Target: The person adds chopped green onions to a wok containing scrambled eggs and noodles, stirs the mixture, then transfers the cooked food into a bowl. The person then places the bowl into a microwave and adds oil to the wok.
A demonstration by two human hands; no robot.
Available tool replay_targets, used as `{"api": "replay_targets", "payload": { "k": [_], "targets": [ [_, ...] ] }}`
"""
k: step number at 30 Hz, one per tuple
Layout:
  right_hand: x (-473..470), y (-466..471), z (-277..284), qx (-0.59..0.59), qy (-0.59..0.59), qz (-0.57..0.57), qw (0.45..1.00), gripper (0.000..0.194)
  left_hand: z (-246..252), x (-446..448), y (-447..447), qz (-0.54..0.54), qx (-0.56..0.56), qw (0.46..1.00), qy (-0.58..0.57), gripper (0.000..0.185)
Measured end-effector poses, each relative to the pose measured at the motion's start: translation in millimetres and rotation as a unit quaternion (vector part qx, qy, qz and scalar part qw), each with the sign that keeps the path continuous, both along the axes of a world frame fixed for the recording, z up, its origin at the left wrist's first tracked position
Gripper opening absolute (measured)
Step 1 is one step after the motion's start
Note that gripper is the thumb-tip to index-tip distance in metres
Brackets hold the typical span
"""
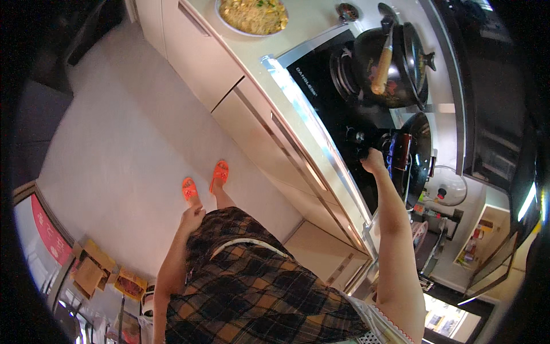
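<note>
My right hand (373, 161) is at the front of the black glass gas hob (318, 92), its fingers closed on a dark control knob (365, 153). Blue flame (391, 152) shows just beyond it, under a black wok (419, 167) with a reddish-brown handle (402, 151). My left hand (193, 217) hangs beside the plaid apron (253, 279), fingers curled, with nothing visible in it. On the other burner stands a lidded black pot (374, 64); a wooden-handled utensil (382, 71) lies across it.
A bowl of noodles (253, 17) stands on the counter (245, 47), near a small spice dish (347, 13). A glass lid (447, 189) rests behind the wok. Cabinets (258, 120) run below the counter. Cardboard boxes (88, 275) stand on the floor at lower left.
</note>
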State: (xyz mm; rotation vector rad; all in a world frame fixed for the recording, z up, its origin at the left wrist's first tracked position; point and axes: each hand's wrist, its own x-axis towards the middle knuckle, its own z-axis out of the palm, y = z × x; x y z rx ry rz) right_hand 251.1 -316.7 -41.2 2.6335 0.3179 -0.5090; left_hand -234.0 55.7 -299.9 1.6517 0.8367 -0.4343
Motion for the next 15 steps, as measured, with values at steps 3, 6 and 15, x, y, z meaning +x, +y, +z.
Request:
{"api": "replay_targets", "payload": {
  "k": [3, 6, 15],
  "targets": [
    [8, -13, -14, 0.012, -0.012, -0.001, 1.000, 0.028, -8, -5, -1, -0.001, -0.001, 1.000, -0.001, 0.045],
    [4, -4, -7, 0.008, -0.003, 0.001, 1.000, 0.028, -10, -7, 0, -0.006, -0.008, 1.000, 0.012, 0.045],
    [-3, 9, 4, 0.000, -0.012, 0.005, 1.000, 0.026, 1, -10, 9, 0.010, -0.011, 0.999, 0.033, 0.042]
  ]
}}
